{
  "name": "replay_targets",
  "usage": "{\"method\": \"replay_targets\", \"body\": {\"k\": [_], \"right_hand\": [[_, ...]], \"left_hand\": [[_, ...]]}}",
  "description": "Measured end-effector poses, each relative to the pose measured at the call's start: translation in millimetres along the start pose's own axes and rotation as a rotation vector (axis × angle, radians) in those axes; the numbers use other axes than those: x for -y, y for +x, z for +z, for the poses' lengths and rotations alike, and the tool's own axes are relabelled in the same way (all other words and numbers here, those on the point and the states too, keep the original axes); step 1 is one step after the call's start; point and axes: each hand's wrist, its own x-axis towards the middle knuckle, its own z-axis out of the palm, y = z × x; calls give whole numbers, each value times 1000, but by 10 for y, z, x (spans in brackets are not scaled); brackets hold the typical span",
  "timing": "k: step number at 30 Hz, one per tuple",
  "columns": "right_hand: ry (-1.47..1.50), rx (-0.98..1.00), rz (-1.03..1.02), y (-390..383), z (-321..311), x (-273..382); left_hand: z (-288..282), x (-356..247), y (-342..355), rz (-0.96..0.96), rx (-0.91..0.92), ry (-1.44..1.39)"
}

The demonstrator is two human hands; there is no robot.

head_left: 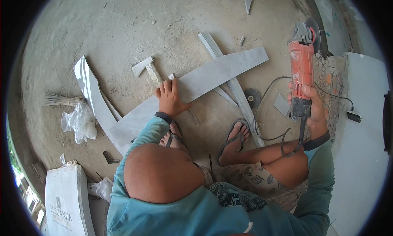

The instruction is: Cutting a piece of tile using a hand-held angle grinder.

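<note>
My left hand [172,98] lies across a long grey tile strip [223,70], fingers at its far edge and thumb toward its near edge, holding it. The strip lies slanted over a long grey metal bar [241,96] on the floor. My right hand [316,109] is closed round the lower body of a red angle grinder [301,62], held upright at the right. The grinder's cutting disc [314,33] is at the top, apart from the tile. A black cord runs down from its lower end. Whether the disc turns, I cannot tell.
A loose disc [251,97] and a small tile piece [281,105] lie near my right foot. Beyond my left hand is a hammer-like tool [153,74]. At left lie curved tile offcuts [88,82], a stick bundle [61,99], a plastic bag [80,123] and a box [65,195].
</note>
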Motion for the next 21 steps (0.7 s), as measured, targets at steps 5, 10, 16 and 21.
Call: {"method": "replay_targets", "body": {"k": [5,10,16,21], "right_hand": [[-13,-2,7,33,97,20],[-11,-8,-11,39,116,5],[-32,78,38,90,97,-27],[-9,63,29,79,37,-59]], "left_hand": [[146,-178,105,23,-29,7],[255,-266,129,31,-53,0],[263,-218,58,55,-67,20],[320,-216,95,126,-69,-24]]}}
